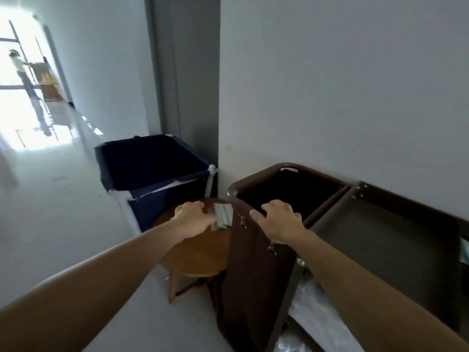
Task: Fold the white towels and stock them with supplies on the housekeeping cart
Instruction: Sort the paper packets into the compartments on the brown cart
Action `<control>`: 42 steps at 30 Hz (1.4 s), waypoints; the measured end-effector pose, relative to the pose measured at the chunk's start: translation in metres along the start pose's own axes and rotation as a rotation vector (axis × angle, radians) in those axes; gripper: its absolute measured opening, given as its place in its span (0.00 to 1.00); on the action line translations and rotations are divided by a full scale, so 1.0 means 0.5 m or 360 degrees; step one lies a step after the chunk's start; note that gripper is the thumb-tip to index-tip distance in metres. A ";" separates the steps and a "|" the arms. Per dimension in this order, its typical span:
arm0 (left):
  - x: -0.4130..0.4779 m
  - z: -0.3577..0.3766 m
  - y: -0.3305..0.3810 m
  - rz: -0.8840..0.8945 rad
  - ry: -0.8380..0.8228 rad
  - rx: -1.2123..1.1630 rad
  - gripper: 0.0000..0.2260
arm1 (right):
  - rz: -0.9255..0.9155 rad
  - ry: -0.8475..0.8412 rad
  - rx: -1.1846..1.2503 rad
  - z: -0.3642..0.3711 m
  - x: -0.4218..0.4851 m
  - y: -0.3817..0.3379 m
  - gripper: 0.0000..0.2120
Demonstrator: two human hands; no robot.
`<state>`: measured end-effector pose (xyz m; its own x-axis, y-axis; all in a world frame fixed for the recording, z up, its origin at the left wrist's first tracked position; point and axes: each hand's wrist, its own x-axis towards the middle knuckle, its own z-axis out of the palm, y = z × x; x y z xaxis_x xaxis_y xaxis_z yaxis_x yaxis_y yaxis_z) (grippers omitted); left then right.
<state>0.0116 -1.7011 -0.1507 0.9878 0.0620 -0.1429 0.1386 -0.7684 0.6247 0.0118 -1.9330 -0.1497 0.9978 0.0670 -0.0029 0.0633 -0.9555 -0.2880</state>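
A brown housekeeping cart point(396, 224) stands against the wall at the right, with a brown fabric bag point(253, 275) hung on its near end. My right hand point(279, 219) rests on the bag's top rim, fingers curled over the edge. A small stack of pale green and white packets point(223, 215) lies on a round wooden stool point(198, 252) left of the cart. My left hand point(194, 218) reaches onto the stool and its fingers touch the packets. White folded linen point(312, 311) shows on a lower shelf of the cart.
A dark blue laundry bin point(152, 179) on a white frame stands behind the stool by a grey door frame point(187, 72). A bright corridor runs off to the far left, where a person point(22, 74) stands at another cart.
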 end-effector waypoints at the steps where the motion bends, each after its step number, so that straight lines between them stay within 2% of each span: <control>1: 0.016 -0.013 -0.036 -0.0041 0.0013 -0.0015 0.33 | -0.0052 0.0003 0.0004 0.009 0.020 -0.035 0.30; 6: 0.124 -0.034 -0.172 -0.0214 0.0054 -0.0169 0.34 | -0.0234 -0.0029 0.0021 0.045 0.139 -0.162 0.25; 8: 0.174 -0.046 -0.205 -0.0252 0.0051 -0.0197 0.34 | -0.0262 -0.0064 -0.0003 0.058 0.208 -0.196 0.27; 14: 0.362 -0.141 -0.248 -0.0299 0.0128 -0.0190 0.30 | -0.0350 -0.0275 -0.0089 0.086 0.461 -0.281 0.27; 18: 0.490 -0.188 -0.258 -0.0229 0.0191 -0.0166 0.29 | -0.0338 -0.0408 -0.0036 0.110 0.620 -0.323 0.28; 22: 0.609 -0.185 -0.289 -0.0248 0.0062 -0.0172 0.10 | -0.0273 -0.0509 -0.0104 0.159 0.748 -0.333 0.24; 26: 0.750 -0.178 -0.327 -0.0196 -0.0151 -0.0267 0.10 | -0.0066 -0.0640 -0.0089 0.221 0.868 -0.319 0.17; 31: 0.946 -0.164 -0.354 -0.0101 -0.0507 -0.0331 0.08 | 0.0322 -0.0691 -0.0064 0.282 0.963 -0.293 0.24; 37: 1.136 -0.119 -0.329 -0.0037 -0.0785 -0.0283 0.09 | 0.0753 -0.0579 0.0166 0.360 1.007 -0.218 0.23; 42: 1.203 -0.006 -0.313 -0.0053 -0.1021 -0.0239 0.12 | 0.1015 -0.0677 0.0291 0.442 1.026 -0.130 0.21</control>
<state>0.5843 -1.5414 -0.3322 0.7508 -0.3436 -0.5641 0.2225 -0.6726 0.7058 0.5148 -1.7730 -0.3441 0.7437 -0.3392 -0.5761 -0.5602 -0.7865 -0.2601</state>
